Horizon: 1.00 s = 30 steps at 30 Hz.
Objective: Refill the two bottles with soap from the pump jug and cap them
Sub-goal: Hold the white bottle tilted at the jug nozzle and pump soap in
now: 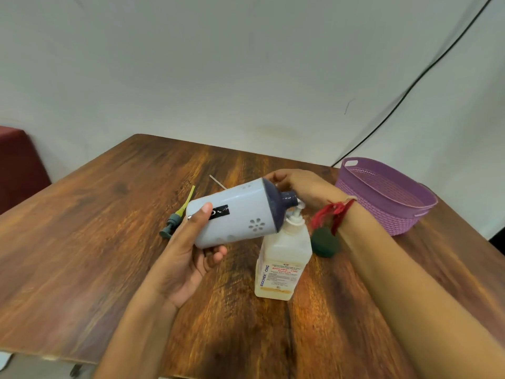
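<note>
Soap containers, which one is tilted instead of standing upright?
The pale blue ceramic bottle with dark blue neck, held in the left hand; the clear plastic pump jug stands upright.

Setting: a plain indoor room, domestic in character — wood-grain table (pixel 82 242) against a bare white wall (pixel 246 64), black cable (pixel 414 84) trailing down it, purple plastic basket (pixel 382 212), maroon furniture (pixel 16 165) at left.
</note>
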Motion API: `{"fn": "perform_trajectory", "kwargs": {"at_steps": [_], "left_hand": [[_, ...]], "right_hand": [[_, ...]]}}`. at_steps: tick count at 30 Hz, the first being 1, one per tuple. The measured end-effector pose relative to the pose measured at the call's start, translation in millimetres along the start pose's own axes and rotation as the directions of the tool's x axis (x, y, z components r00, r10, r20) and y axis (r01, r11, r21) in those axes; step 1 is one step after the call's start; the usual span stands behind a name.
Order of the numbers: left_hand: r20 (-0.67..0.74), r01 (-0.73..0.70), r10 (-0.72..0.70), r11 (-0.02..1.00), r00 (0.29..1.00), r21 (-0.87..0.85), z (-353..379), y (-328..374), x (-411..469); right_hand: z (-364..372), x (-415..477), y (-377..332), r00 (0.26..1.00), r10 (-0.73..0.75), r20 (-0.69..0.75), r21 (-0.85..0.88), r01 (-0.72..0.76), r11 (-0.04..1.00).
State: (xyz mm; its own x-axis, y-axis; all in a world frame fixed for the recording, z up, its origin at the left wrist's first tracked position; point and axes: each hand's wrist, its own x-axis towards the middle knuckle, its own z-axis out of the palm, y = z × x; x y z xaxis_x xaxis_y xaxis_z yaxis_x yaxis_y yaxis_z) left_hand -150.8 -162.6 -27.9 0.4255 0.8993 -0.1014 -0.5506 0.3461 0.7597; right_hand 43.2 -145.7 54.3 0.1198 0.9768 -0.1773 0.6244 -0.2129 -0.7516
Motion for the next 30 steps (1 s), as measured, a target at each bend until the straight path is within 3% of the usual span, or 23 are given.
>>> {"fn": "perform_trajectory", "kwargs": {"at_steps": [3, 8, 11, 13, 18, 22, 26, 30], "left_hand": [[-0.030, -0.001, 0.000, 1.000, 1.000, -0.013, -2, -2, 1], [-0.029, 0.020, -0.020, 1.000, 0.999, 0.001, 1, -3, 0], [-0.037, 0.026, -0.024, 0.999, 0.999, 0.039, 5, -2, 1], [-0.063, 0.028, -0.025, 0.998, 0.998, 0.048, 6, -3, 4], [-0.117, 0.040, -0.037, 0.999, 0.992, 0.024, 5, -9, 4], [-0.095, 0.048, -0.046, 0.999, 0.994, 0.019, 8, -8, 1], [-0.077, 0.030, -0.027, 0.999, 0.997, 0.035, 11, -4, 1], [-0.126, 0.019, -0.010, 0.997, 0.992, 0.070, 10, -2, 5]], "right_hand": [[7, -3, 8, 0.999, 0.026, -0.021, 0.225, -0.021, 0.974], [0, -1, 3, 0.997, -0.027, -0.078, 0.015, 0.028, 0.999], [-9, 0, -5, 0.998, -0.058, 0.007, -0.195, 0.059, 0.979], [-8, 3, -5, 0.999, -0.027, 0.046, -0.220, 0.037, 0.975], [8, 3, 10, 1.000, 0.002, -0.013, 0.075, -0.001, 0.997], [2, 0, 9, 0.988, -0.091, -0.123, -0.006, 0.091, 0.996], [-10, 3, -4, 0.991, -0.130, -0.029, -0.175, 0.123, 0.977], [-1, 6, 1, 0.997, -0.073, -0.026, -0.017, 0.072, 0.997]]}}
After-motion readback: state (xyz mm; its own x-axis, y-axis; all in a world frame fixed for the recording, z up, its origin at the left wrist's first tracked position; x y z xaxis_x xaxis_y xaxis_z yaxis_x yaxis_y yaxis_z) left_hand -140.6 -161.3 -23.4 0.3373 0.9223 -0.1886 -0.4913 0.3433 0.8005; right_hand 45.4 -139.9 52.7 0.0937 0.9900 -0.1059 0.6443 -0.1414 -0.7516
